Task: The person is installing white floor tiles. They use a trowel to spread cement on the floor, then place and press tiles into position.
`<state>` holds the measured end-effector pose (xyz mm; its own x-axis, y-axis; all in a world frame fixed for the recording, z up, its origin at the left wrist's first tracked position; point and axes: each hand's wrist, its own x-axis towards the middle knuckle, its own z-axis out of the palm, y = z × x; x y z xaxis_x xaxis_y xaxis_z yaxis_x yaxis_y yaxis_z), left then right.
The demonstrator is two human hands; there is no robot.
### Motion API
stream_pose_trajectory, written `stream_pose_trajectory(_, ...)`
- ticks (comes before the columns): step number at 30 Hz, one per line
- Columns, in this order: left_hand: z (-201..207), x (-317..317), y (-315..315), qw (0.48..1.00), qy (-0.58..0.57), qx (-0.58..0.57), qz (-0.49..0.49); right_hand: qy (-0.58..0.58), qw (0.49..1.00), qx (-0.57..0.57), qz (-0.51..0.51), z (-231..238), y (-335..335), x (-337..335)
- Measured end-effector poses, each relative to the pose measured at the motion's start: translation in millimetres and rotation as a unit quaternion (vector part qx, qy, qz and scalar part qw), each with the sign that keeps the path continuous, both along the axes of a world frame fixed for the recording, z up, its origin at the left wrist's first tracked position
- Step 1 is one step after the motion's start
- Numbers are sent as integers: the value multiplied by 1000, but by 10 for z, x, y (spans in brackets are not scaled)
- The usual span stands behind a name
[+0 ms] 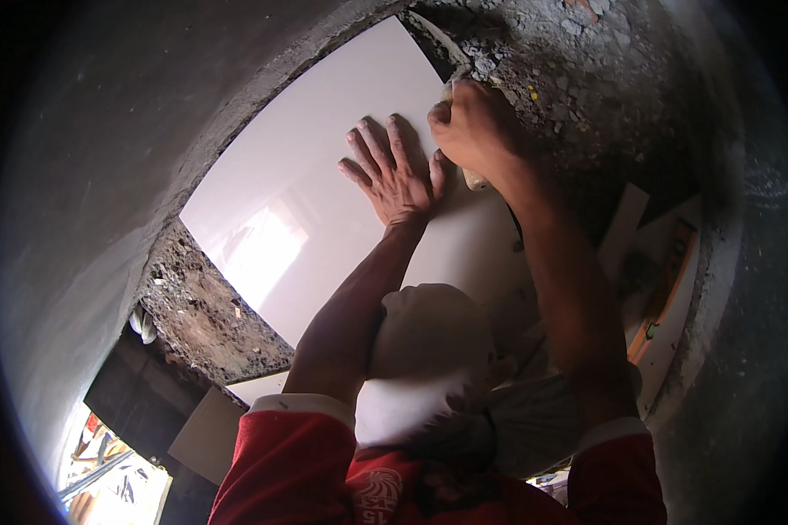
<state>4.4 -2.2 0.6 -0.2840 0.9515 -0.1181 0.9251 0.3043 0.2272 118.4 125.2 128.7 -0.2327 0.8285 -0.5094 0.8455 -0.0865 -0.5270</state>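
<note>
A large glossy white tile (324, 105) lies on the rough ground in front of me, its far left edge along the grey wall. My left hand (398, 179) rests flat on it, palm down with fingers spread, holding nothing. At the tile's right edge, my right hand (477, 127) is closed around a pale, worn bar-like piece (476, 179). Only the ends of this piece show past the fist, so its kind cannot be made out. The right hand sits just beyond the left thumb.
Broken rubble and loose soil (578, 96) lie at the far right. Rough bare ground (206, 302) shows left of the tile. Grey walls (105, 157) curve around both sides. An orange bar (652, 332) and a pale strip (623, 217) lie at the right. Lower left is a bright opening (114, 472).
</note>
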Motion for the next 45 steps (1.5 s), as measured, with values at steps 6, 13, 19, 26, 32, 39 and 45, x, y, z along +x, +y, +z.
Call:
stream_pose_trajectory(6,12,-4,-12,1000,0,-22,2,19,999,-7,-33,119,-5,-38)
stream_pose_trajectory(13,-8,-11,18,999,22,-45,0,23,999,6,26,69,43,-103)
stream_pose_trajectory(19,14,4,28,1000,8,-23,4,88,993,-70,29,134,199,91)
stream_pose_trajectory(26,8,0,27,1000,20,-23,0,89,992,-81,49,113,143,195)
stream_pose_trajectory(32,-9,-9,9,1000,-7,7,3,81,996,-24,-29,41,-119,533)
stream_pose_trajectory(39,6,-8,17,1000,3,6,2,94,994,28,-46,-200,-248,492)
stream_pose_trajectory(45,11,0,10,1000,3,-1,4,91,991,-22,-94,-254,-222,408)
